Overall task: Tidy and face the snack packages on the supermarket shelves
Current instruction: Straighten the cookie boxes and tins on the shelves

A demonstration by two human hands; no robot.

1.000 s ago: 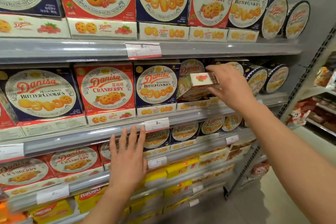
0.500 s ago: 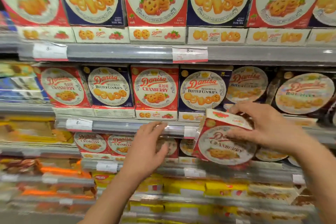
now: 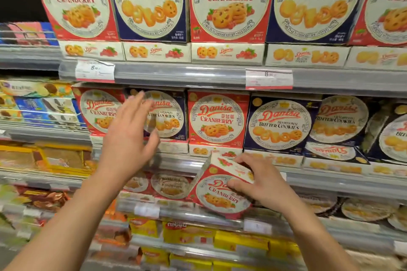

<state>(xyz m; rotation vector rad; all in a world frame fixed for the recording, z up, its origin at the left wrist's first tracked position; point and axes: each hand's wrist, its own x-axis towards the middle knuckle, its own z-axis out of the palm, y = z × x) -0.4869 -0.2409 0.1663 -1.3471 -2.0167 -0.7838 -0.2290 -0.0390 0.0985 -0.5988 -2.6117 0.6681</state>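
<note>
Grey shelves carry upright red cranberry boxes and blue butter-cookie boxes.

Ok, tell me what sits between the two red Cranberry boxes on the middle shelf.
In the head view, one blue Butter Cookies box stands between the left Cranberry box and the right Cranberry box. The open left hand partly covers it.
</note>
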